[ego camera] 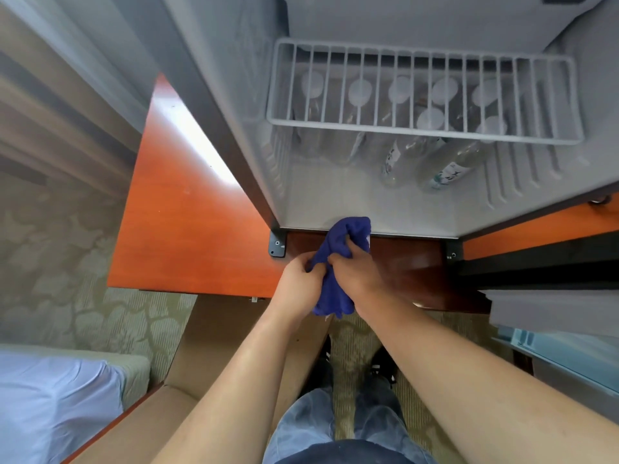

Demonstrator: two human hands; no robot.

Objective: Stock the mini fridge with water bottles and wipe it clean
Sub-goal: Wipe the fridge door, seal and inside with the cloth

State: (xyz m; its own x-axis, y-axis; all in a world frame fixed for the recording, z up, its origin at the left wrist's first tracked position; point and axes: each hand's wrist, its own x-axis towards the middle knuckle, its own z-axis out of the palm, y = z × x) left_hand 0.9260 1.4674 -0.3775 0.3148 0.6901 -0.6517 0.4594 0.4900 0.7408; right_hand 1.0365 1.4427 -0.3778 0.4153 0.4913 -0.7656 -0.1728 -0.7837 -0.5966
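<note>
Holding the blue cloth point(338, 262) in both hands, you stand right at the front lip of the open mini fridge point(335, 202). Your left hand point(299, 279) has its fingers curled in, pinching a fold at the cloth's left edge about midway down its length. Your right hand point(356, 269) wraps over the cloth from the right, thumb and fingers closed round the bunched middle, so the fabric passes between both sets of fingers. The upper end of the cloth rises above your right fingers and reaches the fridge's floor edge; whether it actually touches the floor you cannot tell. The lower end hangs loose beneath your wrists.

Inside the fridge, water bottles point(445, 162) stand on the floor toward the back and right, their white caps showing through the wire shelf point(425, 92) above them. The fridge floor nearest the cloth is bare white plastic. The fridge sits in a reddish wooden cabinet point(187, 229), and patterned carpet point(67, 279) lies to your left.
</note>
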